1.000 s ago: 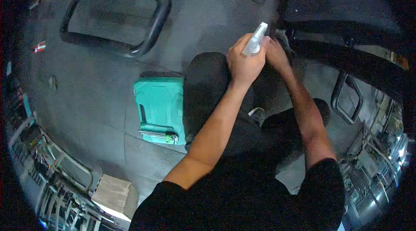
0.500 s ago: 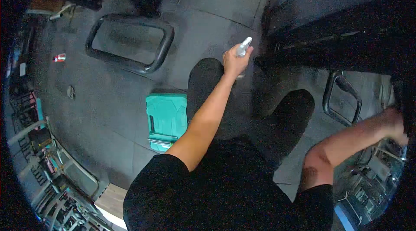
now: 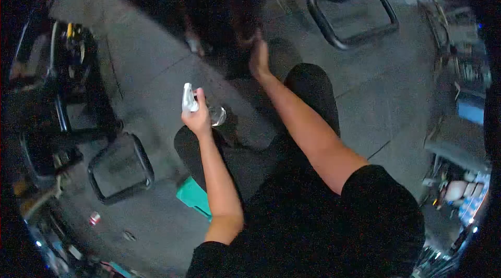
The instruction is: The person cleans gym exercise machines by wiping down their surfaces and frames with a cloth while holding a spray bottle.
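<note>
My left hand (image 3: 197,120) is closed around a spray bottle with a white trigger head (image 3: 189,99). The clear bottom of the spray bottle shows beside the wrist, above my left knee. Farther forward, my right hand (image 3: 259,60) is stretched out at a dark, glossy panel (image 3: 219,1), seen edge-on and somewhat blurred. Its fingers look extended, with nothing visible in them. Whether the palm touches the panel, I cannot tell. Faint reflections of the hand and bottle appear in the panel.
A green case (image 3: 193,194) lies on the floor by my left leg, partly hidden by my forearm. Black tubular frames stand at left (image 3: 146,160) and right (image 3: 357,40). A small red-and-white item (image 3: 94,218) lies on the floor. Shelving and clutter line the edges.
My view has swung to the right. My right hand has come from the far right side to the dark panel in front. The spray bottle stays in my left hand.
</note>
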Available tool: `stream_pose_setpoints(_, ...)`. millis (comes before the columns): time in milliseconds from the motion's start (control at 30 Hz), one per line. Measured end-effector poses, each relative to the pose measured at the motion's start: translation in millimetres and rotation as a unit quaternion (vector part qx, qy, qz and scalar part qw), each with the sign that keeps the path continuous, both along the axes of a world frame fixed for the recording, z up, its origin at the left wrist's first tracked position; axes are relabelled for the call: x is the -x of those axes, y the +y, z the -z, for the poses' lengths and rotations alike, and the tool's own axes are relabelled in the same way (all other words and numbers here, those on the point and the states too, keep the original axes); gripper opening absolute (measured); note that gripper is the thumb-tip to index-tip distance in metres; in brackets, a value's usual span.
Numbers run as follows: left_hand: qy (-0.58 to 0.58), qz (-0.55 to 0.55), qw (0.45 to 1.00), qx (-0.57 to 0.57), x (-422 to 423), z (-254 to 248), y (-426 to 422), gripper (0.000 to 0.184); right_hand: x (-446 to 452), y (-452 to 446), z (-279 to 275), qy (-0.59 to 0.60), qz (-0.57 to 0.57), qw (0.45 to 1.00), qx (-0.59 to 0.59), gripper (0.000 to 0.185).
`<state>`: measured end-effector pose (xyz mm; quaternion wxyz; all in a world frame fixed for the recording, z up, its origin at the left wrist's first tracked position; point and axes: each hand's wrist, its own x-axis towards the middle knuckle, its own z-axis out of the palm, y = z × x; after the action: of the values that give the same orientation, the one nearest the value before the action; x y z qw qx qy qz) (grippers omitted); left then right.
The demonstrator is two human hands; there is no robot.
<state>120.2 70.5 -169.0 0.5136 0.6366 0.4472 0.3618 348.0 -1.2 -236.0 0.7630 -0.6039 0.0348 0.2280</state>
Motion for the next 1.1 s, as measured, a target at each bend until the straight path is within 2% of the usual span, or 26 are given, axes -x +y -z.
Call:
stream_pose_setpoints(33,0.005,0.017,1.000,-0.001,0,-3,0,0.023,-7,2,51,0.005,0.017,1.000,-0.001,0.043)
stream_pose_setpoints(67,-0.007,0.017,1.000,-0.006,1,-3,1,0.021,-4,4,47,-0.142,-0.033,0.989,0.029,0.044)
stream_pose_setpoints(100,-0.020,0.014,1.000,-0.012,-2,-3,1,0.020,-4,6,44,-0.286,-0.086,0.953,0.061,0.045)
stream_pose_setpoints(133,-0.035,0.006,0.999,-0.017,-1,-3,0,0.020,2,5,40,-0.235,-0.088,0.957,0.147,0.039)
stream_pose_setpoints(167,-0.036,0.009,0.999,-0.019,-2,-4,-2,0.020,1,3,41,-0.235,-0.084,0.957,0.146,0.039)
stream_pose_setpoints(233,-0.044,-0.002,0.999,-0.019,-3,-9,-5,0.020,-3,2,40,-0.167,-0.175,0.956,0.164,0.044)
stream_pose_setpoints(267,-0.038,-0.008,0.999,-0.025,-3,-12,-7,0.020,0,5,38,-0.164,-0.182,0.957,0.157,0.044)
stream_pose_setpoints(333,-0.036,0.004,0.998,-0.044,-6,-27,-10,0.022,3,16,28,-0.141,-0.141,0.949,0.245,0.045)
stream_pose_setpoints(400,-0.030,0.007,0.998,-0.051,0,-78,-24,0.023,3,19,36,-0.132,-0.113,0.964,0.201,0.042)
stream_pose_setpoints(433,-0.027,0.006,0.998,-0.052,1,-112,-31,0.025,4,19,41,-0.126,-0.089,0.975,0.163,0.057)
stream_pose_setpoints(467,-0.030,0.017,0.996,-0.081,-2,-149,-36,0.029,4,20,38,-0.115,-0.092,0.977,0.158,0.057)
stream_pose_setpoints(533,-0.054,0.028,0.986,-0.153,-18,-205,-41,0.037,-7,28,31,-0.028,-0.082,0.950,0.299,0.055)
stream_pose_setpoints(600,-0.068,0.011,0.973,-0.219,-33,-244,-39,0.046,-18,20,96,-0.302,-0.111,0.937,0.133,0.058)
stream_pose_setpoints(633,-0.076,0.004,0.966,-0.245,-43,-257,-36,0.050,-3,9,65,-0.159,-0.157,0.967,0.124,0.058)
stream_pose_setpoints(667,-0.086,0.002,0.956,-0.281,-52,-264,-31,0.053,-7,4,16,-0.026,-0.192,0.974,0.120,0.058)
stream_pose_setpoints(700,-0.098,0.012,0.945,-0.312,-57,-271,-31,0.056,5,2,3,-0.015,-0.211,0.971,0.114,0.058)
stream_pose_setpoints(733,-0.092,0.008,0.943,-0.319,-62,-276,-27,0.056,4,9,-6,-0.028,-0.152,0.981,0.119,0.058)
stream_pose_setpoints(767,-0.097,0.002,0.944,-0.314,-70,-278,-22,0.058,5,11,-9,-0.038,-0.086,0.988,0.126,0.058)
stream_pose_setpoints(867,-0.087,-0.017,0.961,-0.263,-84,-295,-43,0.057,31,-32,-56,-0.046,-0.054,0.990,0.119,0.053)
stream_pose_setpoints(900,-0.089,-0.025,0.968,-0.233,-88,-299,-47,0.056,47,-41,-84,-0.101,-0.024,0.987,0.121,0.047)
stream_pose_setpoints(933,-0.093,-0.036,0.968,-0.232,-92,-300,-50,0.055,66,-40,-75,-0.181,0.013,0.982,0.051,0.039)
stream_pose_setpoints(967,-0.075,-0.042,0.951,-0.297,-79,-292,-34,0.047,87,-48,-132,-0.081,-0.027,0.996,-0.016,0.035)
stream_pose_setpoints(1000,-0.074,-0.054,0.945,-0.315,-79,-292,-33,0.045,91,-55,-163,-0.111,-0.078,0.987,-0.090,0.037)
stream_pose_setpoints(1067,-0.079,-0.069,0.945,-0.309,-69,-298,-24,0.047,84,-41,-185,-0.379,-0.112,0.918,-0.025,0.041)
stream_pose_setpoints(1100,-0.085,-0.074,0.951,-0.287,-66,-303,-17,0.050,74,-23,-200,-0.442,-0.040,0.895,-0.043,0.051)
